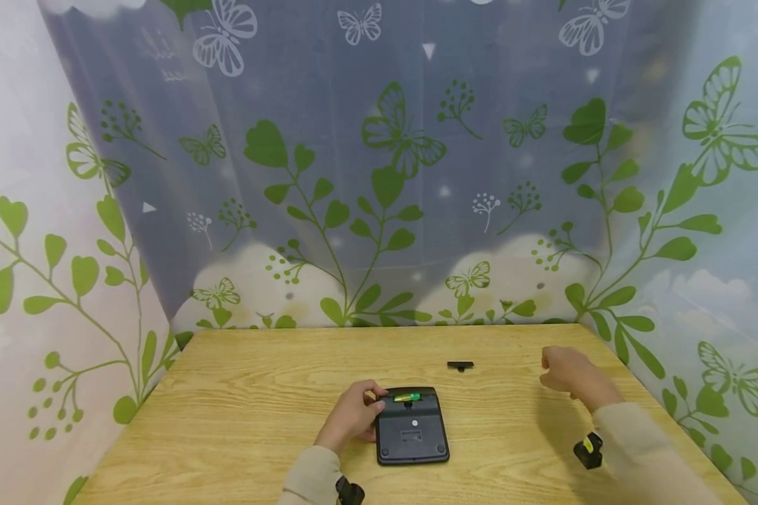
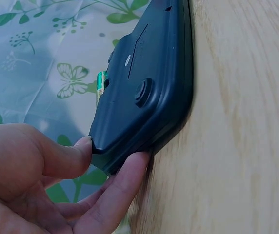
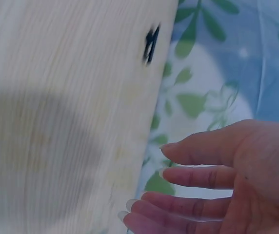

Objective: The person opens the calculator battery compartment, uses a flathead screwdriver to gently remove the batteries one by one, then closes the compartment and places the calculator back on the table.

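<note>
A black desk calculator (image 1: 412, 438) lies on the table with its back up, showing round feet, a label and an uncovered battery slot. In that slot sits a green and yellow battery (image 1: 407, 398), which also shows past the casing's edge in the left wrist view. My left hand (image 1: 352, 414) grips the calculator's left edge, thumb (image 2: 76, 158) on the back and fingers at the side and beneath. To the right, my right hand (image 1: 571, 372) is raised over the table with nothing in it. Its fingers (image 3: 188, 207) are loosely bent, apart from the thumb.
A small black battery cover (image 1: 460, 365) lies on the wooden table (image 1: 278, 372) beyond the calculator, between it and the right hand. Behind the table's far edge hangs a patterned curtain (image 1: 328, 231), with more printed cloth at both sides.
</note>
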Demonstrator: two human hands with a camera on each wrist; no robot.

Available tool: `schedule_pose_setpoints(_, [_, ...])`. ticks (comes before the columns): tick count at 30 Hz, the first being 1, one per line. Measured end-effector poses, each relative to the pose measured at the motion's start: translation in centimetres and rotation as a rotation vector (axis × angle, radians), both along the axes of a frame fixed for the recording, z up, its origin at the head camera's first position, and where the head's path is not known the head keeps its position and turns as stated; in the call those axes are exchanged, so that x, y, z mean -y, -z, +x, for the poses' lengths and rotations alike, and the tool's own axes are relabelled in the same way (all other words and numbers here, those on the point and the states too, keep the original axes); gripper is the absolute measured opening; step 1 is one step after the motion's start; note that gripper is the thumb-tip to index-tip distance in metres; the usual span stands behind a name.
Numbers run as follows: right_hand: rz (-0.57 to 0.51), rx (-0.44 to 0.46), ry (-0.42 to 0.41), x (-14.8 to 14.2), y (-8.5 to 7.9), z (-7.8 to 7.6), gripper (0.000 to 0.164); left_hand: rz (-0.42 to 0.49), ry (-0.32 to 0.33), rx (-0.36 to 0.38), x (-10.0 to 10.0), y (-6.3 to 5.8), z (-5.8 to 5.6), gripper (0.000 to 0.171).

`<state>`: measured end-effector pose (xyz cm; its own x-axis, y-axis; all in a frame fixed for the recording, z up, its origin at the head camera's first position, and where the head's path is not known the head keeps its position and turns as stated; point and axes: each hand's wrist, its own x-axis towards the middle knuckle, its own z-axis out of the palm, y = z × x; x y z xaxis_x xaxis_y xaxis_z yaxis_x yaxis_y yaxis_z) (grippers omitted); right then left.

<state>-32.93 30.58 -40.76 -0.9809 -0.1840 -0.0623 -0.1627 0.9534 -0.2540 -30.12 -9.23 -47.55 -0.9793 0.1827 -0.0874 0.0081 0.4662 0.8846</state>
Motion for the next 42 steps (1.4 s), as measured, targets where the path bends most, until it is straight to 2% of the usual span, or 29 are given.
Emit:
schedule_pose_setpoints(6, [-0.068,0.0,-0.037,3.8,-0.3,0.5,0.022,-0.006,-0.009,0.012,0.0,0.1,-0.1,0.016])
schedule_pose_setpoints(13, [-0.028,-0.05,-0.07,6.6,-0.3,0.3,0.021,-0.005,-0.011,0.008,0.0,0.2,-0.2,0.016])
schedule_pose_setpoints(25, [-0.032,-0.051,-0.117,9.3,0.3,0.7,0.023,-0.003,-0.003,0.0,0.0,0.1,-0.1,0.016])
schedule_pose_setpoints(36, [-0.047,-0.047,-0.146,11.5,-0.7,1.5,0.02,-0.007,0.007,0.002,0.2,0.2,-0.1,0.016])
schedule_pose_setpoints(42, [-0.051,-0.049,-0.156,12.2,-0.6,1.4,0.019,-0.008,0.014,0.001,0.2,0.2,-0.2,0.016])
